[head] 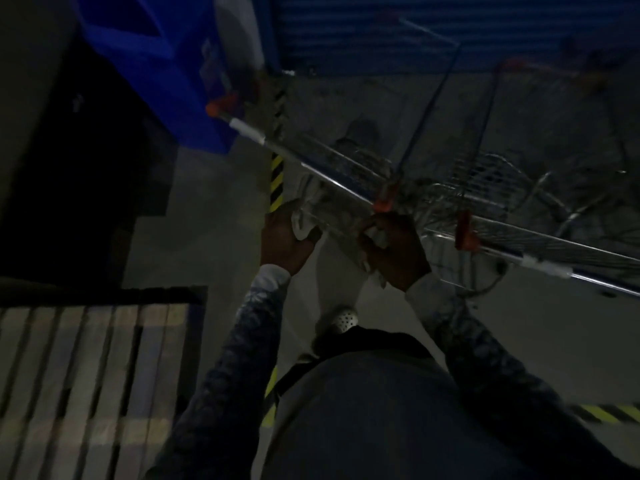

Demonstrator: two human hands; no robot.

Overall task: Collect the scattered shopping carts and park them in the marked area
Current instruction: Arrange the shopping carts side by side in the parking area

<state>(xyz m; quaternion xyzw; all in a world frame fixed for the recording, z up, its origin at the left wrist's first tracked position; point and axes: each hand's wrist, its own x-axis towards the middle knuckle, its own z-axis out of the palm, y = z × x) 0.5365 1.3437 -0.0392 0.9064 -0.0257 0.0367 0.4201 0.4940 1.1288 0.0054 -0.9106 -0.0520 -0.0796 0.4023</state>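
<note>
Progress: judged partway. One shopping cart (485, 188) is in hand beside the striped floor marking (277, 181), and a second cart (512, 98) stands ahead by the blue shutter (381, 29). Whether either is parked cannot be told.
Cart build: silver wire basket, blurred in dim light.
Handle bar (332, 180): slants across the view and carries orange clips (385, 202).
Left hand (287, 240): fingers curled on the cart's rear frame.
Right hand (394, 251): curled likewise, with something pale beneath.

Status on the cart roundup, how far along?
Done: no cart is clearly parked yet. In hand: the left hand and right hand are at the rear of a silver wire shopping cart with orange clips, beside yellow-black striped floor tape; the grip is too blurred to confirm. Left: parking it, plus a red-handled cart ahead by the blue shutter.
</note>
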